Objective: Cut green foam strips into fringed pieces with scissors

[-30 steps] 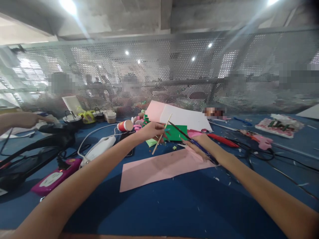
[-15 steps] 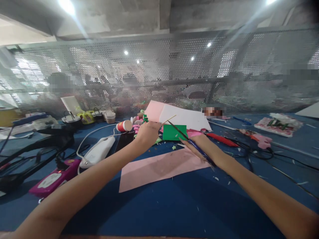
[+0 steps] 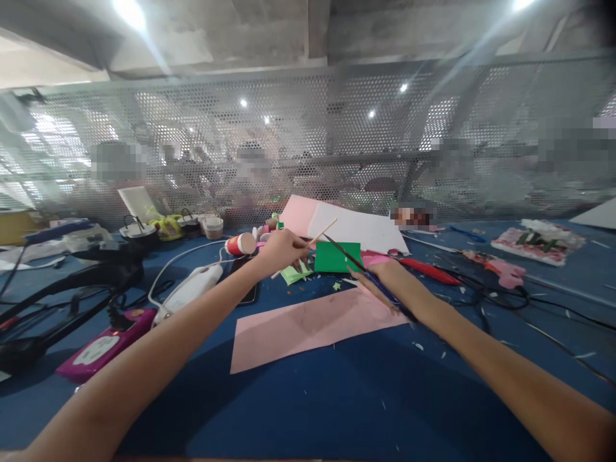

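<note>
Between the fingers of my left hand (image 3: 283, 249) is a thin pale stick (image 3: 324, 232), its tip slanting up to the right. My right hand (image 3: 378, 282) is closed on blue-handled scissors (image 3: 382, 284), whose dark blades point up and left, close to the stick. Behind the blades lies a green sheet (image 3: 332, 256). A long pink strip (image 3: 298, 328) rests on the blue table below both hands, its right end under my right hand. Light green scraps (image 3: 295, 273) sit just beneath my left hand.
White and pink sheets (image 3: 356, 226) lie behind the hands. At left are a magenta power strip (image 3: 103, 346), a white device (image 3: 192, 292) and cables. A red tool (image 3: 430, 270) and a pink glue gun (image 3: 505, 272) lie at right. A perforated screen (image 3: 298, 141) stands behind.
My left hand has shifted slightly, and the stick's tip is a little lower left. More of the light green scraps shows beneath it. My right hand with the scissors has hardly moved.
</note>
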Demonstrator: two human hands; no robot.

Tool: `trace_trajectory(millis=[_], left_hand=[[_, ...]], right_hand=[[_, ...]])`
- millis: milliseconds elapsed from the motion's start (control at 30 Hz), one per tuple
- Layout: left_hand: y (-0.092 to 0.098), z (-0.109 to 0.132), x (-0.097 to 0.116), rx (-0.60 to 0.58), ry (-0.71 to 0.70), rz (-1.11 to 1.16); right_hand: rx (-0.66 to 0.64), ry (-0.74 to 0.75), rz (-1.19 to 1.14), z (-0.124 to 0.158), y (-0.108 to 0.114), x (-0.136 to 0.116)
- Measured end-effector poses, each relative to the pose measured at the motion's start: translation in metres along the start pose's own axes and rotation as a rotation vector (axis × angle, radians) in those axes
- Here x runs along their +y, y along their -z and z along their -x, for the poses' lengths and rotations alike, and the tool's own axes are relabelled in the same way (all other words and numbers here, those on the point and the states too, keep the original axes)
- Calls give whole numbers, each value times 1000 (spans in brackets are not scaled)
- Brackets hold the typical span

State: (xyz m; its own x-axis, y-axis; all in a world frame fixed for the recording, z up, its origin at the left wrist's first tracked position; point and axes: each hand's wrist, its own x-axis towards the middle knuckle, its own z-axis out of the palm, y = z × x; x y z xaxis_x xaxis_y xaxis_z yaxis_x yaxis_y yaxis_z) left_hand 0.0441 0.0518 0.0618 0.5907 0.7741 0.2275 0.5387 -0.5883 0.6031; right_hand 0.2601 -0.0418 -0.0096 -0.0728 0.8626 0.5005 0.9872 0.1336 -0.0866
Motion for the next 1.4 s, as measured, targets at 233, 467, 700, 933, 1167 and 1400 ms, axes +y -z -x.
trace_trajectory(millis=[233,467,700,933,1167,1400], left_hand=[[-28,14,16,123,-361,-271],[-38,0,-8,-259,164,796],[-71,4,-41,-355,346,1326],[-66,6,-47,-461,225,1401],[-62,2,-50,-545,264,1472],[-66,2,-49,-513,205,1474]], right_hand=[[-18,-19,-54,0,-7,-6],[-114,-159,112,-2,5,14],[-62,-304,169,1,-4,12],[-9,-376,119,5,-21,5],[184,-338,-14,13,-26,16],[164,-267,-189,16,-13,11]])
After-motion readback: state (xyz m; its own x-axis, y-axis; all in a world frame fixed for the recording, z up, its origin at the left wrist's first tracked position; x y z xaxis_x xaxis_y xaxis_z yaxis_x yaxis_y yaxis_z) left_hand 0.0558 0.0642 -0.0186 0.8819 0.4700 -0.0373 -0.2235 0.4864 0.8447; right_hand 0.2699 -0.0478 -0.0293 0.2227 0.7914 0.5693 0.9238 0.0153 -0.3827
